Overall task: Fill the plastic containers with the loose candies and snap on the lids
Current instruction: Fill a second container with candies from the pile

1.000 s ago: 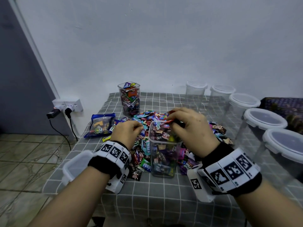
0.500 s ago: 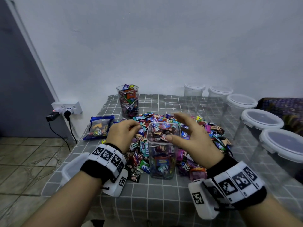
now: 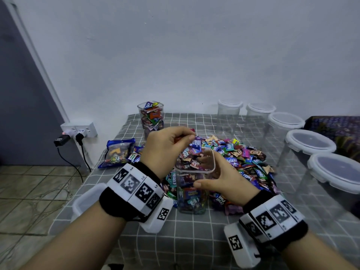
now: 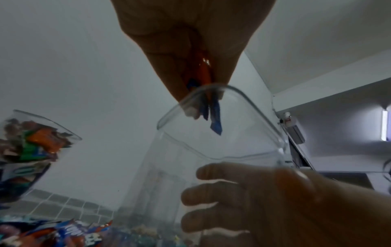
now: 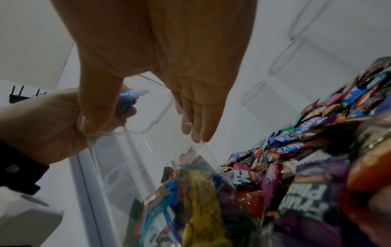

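i see left hand (image 3: 167, 147) pinching candies (image 3: 195, 145) just above open container (image 3: 194, 184) | right hand (image 3: 226, 180) wrapped round container's side, thumb in front | container upright on bench (image 3: 194, 230), candy pile (image 3: 243, 158) behind it

A: Left grip (image 3: 167, 147)?
B: Pinches candies (image 3: 195, 144) over the open container (image 3: 192, 191).
A: Right grip (image 3: 227, 182)?
B: Clasps that container's side; candy pile (image 3: 243, 158) just beyond it.

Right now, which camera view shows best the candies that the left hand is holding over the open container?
The head view: the left hand pinches the candies above the open container, both seen whole. The left wrist view shows only dark wrapper ends under the fingers. The right wrist view shows a blue blur behind the thumb.
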`<state>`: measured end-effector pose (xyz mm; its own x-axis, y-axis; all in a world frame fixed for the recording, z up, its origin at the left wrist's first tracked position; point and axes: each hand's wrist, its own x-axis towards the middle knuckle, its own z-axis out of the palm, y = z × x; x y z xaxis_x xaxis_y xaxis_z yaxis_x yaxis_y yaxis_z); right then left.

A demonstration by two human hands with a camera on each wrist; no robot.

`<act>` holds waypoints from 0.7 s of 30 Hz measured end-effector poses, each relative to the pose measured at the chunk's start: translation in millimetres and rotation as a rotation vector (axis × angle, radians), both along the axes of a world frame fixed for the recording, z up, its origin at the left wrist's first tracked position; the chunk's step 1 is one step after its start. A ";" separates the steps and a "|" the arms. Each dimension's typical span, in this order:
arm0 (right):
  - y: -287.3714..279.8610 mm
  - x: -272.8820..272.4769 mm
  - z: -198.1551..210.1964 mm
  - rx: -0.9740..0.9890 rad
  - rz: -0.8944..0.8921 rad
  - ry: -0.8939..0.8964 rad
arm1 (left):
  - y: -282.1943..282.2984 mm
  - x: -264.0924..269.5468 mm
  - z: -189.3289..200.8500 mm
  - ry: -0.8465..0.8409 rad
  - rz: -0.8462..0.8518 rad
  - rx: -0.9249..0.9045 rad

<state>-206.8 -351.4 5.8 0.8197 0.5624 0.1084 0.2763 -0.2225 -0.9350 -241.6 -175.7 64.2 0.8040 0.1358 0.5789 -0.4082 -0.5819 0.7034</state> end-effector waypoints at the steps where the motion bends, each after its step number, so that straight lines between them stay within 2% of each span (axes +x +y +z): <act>1: -0.3 -0.8 0.9 0.004 0.004 -0.007 | -2.4 -0.8 -1.2 0.010 -0.020 0.045; 5: -1.8 -1.1 1.0 0.051 0.021 -0.001 | -7.8 -3.2 -7.4 0.005 -0.045 0.235; 10: 0.3 1.3 -3.0 0.020 -0.004 -0.033 | -8.1 -3.0 -9.7 0.009 -0.035 0.264; 14: 0.6 2.5 -5.3 0.019 -0.009 -0.026 | -4.6 -2.4 -14.5 0.003 -0.053 0.216; 21: -2.7 -5.1 0.6 -0.020 -0.030 -0.014 | 10.9 -10.9 -13.0 -0.021 -0.033 0.002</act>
<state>-211.9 -354.1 6.4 0.8347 0.5399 0.1087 0.2819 -0.2494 -0.9265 -252.5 -164.8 51.3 0.7955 0.1081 0.5962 -0.4420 -0.5695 0.6930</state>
